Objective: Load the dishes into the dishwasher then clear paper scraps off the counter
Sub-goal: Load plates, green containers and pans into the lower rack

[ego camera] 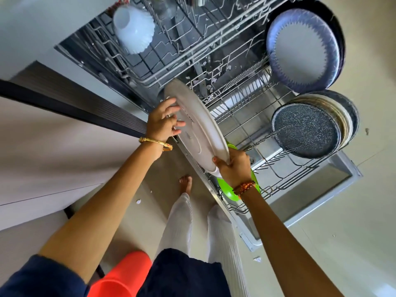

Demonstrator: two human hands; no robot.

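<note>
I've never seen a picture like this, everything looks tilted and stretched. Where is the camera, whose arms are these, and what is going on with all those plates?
There is no robot here. The camera sits on a person's head and looks down with a wide lens, which bends the view. The two bare arms are that person's own. They stand by an open dishwasher with both racks pulled out. The left hand rests its fingers against a large white plate, while the right hand grips the plate's lower edge, over the lower rack. A green plate sits just behind that hand. Already in the lower rack stand a blue-rimmed plate and a speckled dark plate. A white bowl lies in the upper rack. Small paper scraps lie on the floor.
</note>
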